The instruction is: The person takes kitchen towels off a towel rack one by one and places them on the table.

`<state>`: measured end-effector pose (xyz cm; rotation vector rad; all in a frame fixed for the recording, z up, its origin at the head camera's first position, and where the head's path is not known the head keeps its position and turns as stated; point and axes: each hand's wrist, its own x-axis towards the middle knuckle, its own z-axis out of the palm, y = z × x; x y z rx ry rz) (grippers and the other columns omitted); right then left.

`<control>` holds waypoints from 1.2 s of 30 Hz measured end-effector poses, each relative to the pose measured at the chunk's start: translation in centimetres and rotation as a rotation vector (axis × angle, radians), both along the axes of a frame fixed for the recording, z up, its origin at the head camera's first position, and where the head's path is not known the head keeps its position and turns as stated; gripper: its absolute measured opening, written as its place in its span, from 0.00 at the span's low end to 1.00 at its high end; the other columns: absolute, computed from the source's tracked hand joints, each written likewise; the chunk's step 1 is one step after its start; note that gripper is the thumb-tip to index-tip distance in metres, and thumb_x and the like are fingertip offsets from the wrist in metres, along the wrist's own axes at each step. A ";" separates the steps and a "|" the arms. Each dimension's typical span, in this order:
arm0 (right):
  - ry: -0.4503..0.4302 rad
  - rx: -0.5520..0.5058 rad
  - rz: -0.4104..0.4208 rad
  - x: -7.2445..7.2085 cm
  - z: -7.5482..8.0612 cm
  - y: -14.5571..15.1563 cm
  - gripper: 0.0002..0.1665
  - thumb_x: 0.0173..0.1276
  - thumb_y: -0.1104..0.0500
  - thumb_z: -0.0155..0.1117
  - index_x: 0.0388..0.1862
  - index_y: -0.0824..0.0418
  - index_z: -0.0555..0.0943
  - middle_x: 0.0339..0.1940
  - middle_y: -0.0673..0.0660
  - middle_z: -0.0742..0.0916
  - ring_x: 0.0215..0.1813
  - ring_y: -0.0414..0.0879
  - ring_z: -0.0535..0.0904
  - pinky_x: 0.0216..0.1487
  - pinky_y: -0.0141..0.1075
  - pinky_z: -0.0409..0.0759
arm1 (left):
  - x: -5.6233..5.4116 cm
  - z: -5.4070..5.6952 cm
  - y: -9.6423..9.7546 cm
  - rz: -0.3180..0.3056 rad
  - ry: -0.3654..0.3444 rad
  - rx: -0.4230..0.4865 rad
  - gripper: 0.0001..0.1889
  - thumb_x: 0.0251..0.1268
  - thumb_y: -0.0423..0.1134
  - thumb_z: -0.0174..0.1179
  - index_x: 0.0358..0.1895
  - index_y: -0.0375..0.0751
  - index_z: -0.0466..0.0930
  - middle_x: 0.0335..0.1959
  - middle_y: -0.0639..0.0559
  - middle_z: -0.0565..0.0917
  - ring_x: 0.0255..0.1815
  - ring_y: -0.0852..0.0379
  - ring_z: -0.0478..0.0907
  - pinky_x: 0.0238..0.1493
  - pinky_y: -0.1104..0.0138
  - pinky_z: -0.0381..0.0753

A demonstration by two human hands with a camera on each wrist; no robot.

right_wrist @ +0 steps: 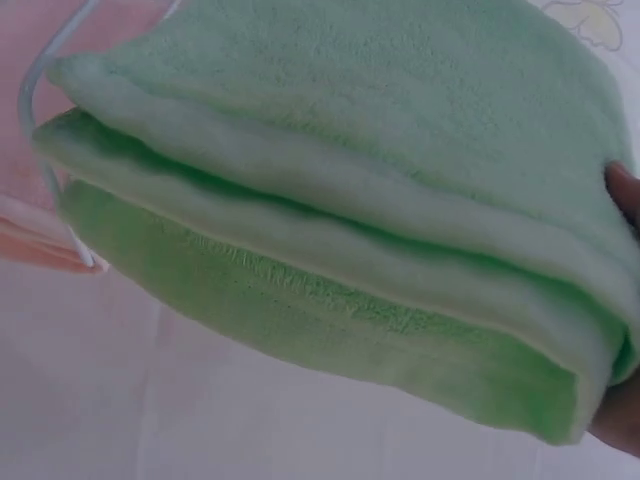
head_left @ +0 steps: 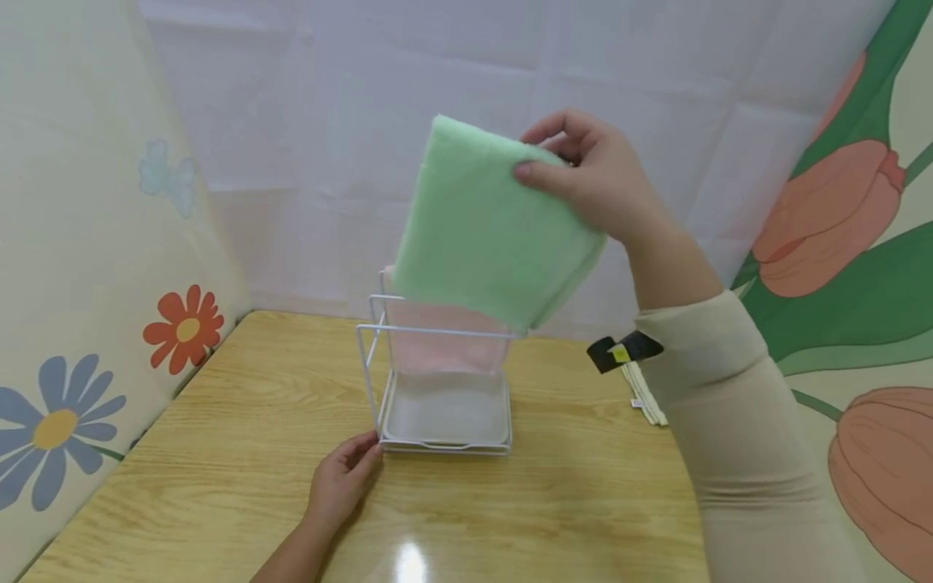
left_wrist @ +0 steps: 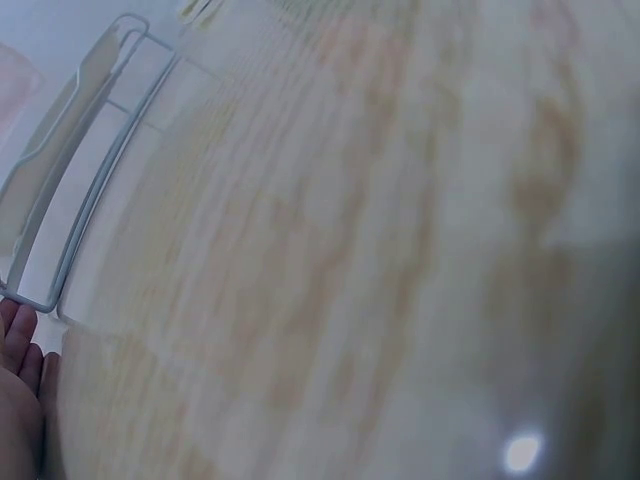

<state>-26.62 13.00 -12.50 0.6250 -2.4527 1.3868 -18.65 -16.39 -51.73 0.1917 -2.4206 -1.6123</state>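
My right hand (head_left: 594,174) pinches the upper right edge of a folded light-green towel (head_left: 488,223), thumb in front. The towel hangs in front of the upper bars of a white wire rack (head_left: 445,447). Its folded layers show in the right wrist view, where the fingers (right_wrist: 625,195) grip one end. Down on the table, my left hand (head_left: 344,478) holds the rack's front left base corner between thumb and fingers. A pink towel (head_left: 452,344) hangs at the back of the rack, partly hidden by the green one. A pale tray (head_left: 446,409) sits in the rack's base.
The rack stands on a wood-grain table (head_left: 291,380). A small folded pale cloth (head_left: 645,397) lies at the right, partly behind the right sleeve (head_left: 729,405). White sheeting (head_left: 350,146) hangs behind, with floral-patterned panels at both sides.
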 end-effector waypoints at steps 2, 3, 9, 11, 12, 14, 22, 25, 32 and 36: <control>0.019 0.004 -0.003 0.2 0.3 0.4 0.15 0.60 0.51 0.75 0.43 0.50 0.80 0.31 0.46 0.87 0.27 0.40 0.82 0.27 0.32 0.81 | 0.0 -0.1 0.0 0.000 0.003 0.004 0.14 0.66 0.35 0.63 0.53 0.34 0.82 0.51 0.39 0.86 0.41 0.82 0.75 0.46 0.83 0.76; 0.026 0.005 -0.002 0.4 0.4 0.7 0.15 0.60 0.51 0.74 0.43 0.50 0.80 0.31 0.46 0.87 0.27 0.40 0.82 0.27 0.32 0.81 | 0.0 -0.1 0.0 0.001 0.004 0.008 0.14 0.66 0.34 0.63 0.53 0.34 0.82 0.51 0.39 0.86 0.41 0.82 0.74 0.46 0.83 0.75; 0.006 0.000 -0.008 0.9 0.7 2.4 0.14 0.60 0.53 0.75 0.42 0.50 0.80 0.31 0.45 0.88 0.27 0.40 0.83 0.27 0.32 0.82 | 0.1 -0.1 0.1 -0.001 0.011 0.018 0.14 0.66 0.34 0.63 0.53 0.33 0.82 0.51 0.39 0.86 0.41 0.82 0.74 0.45 0.84 0.75; -0.006 0.010 -0.018 1.0 0.6 3.1 0.14 0.60 0.53 0.74 0.42 0.51 0.80 0.31 0.44 0.88 0.28 0.39 0.84 0.27 0.32 0.83 | 0.2 0.0 0.1 -0.003 0.020 0.025 0.14 0.66 0.34 0.63 0.53 0.33 0.82 0.51 0.38 0.86 0.40 0.82 0.74 0.44 0.84 0.75; -0.017 0.018 -0.022 1.1 0.6 3.4 0.14 0.60 0.53 0.74 0.42 0.51 0.80 0.31 0.43 0.88 0.28 0.39 0.84 0.27 0.32 0.83 | 0.2 0.1 0.1 -0.005 0.027 0.028 0.15 0.66 0.34 0.63 0.53 0.32 0.82 0.51 0.38 0.86 0.40 0.82 0.75 0.44 0.85 0.75; -0.021 0.040 -0.036 1.2 0.4 4.2 0.13 0.60 0.53 0.74 0.41 0.51 0.80 0.31 0.41 0.88 0.28 0.39 0.84 0.26 0.32 0.83 | 0.3 0.2 0.1 -0.010 0.039 0.034 0.15 0.66 0.34 0.63 0.53 0.31 0.82 0.51 0.37 0.85 0.40 0.82 0.75 0.43 0.85 0.75; -0.040 0.104 -0.106 1.8 -0.5 7.8 0.12 0.62 0.52 0.73 0.41 0.47 0.80 0.30 0.37 0.87 0.28 0.37 0.83 0.26 0.32 0.81 | 0.6 0.4 0.1 -0.011 0.035 0.042 0.15 0.67 0.34 0.62 0.53 0.31 0.82 0.51 0.36 0.85 0.40 0.82 0.75 0.43 0.85 0.75; -0.054 0.123 -0.133 1.9 -0.8 8.9 0.13 0.61 0.50 0.73 0.43 0.47 0.80 0.31 0.36 0.87 0.28 0.37 0.83 0.26 0.32 0.82 | 0.5 0.4 0.1 -0.006 0.027 0.038 0.14 0.66 0.34 0.63 0.53 0.32 0.82 0.51 0.37 0.85 0.40 0.82 0.75 0.44 0.85 0.75; -0.080 0.155 -0.161 2.3 -2.2 10.9 0.15 0.62 0.48 0.71 0.46 0.49 0.80 0.31 0.36 0.87 0.29 0.38 0.84 0.28 0.34 0.83 | 0.6 0.3 0.0 -0.010 0.038 0.027 0.15 0.67 0.35 0.62 0.52 0.32 0.82 0.50 0.37 0.86 0.40 0.81 0.75 0.43 0.85 0.75; -0.084 0.145 -0.195 2.6 -2.9 12.4 0.15 0.63 0.47 0.71 0.47 0.46 0.80 0.32 0.34 0.86 0.29 0.37 0.84 0.28 0.33 0.83 | 0.6 0.2 0.0 -0.009 0.017 0.027 0.15 0.67 0.36 0.62 0.53 0.32 0.81 0.51 0.38 0.86 0.41 0.82 0.74 0.44 0.85 0.75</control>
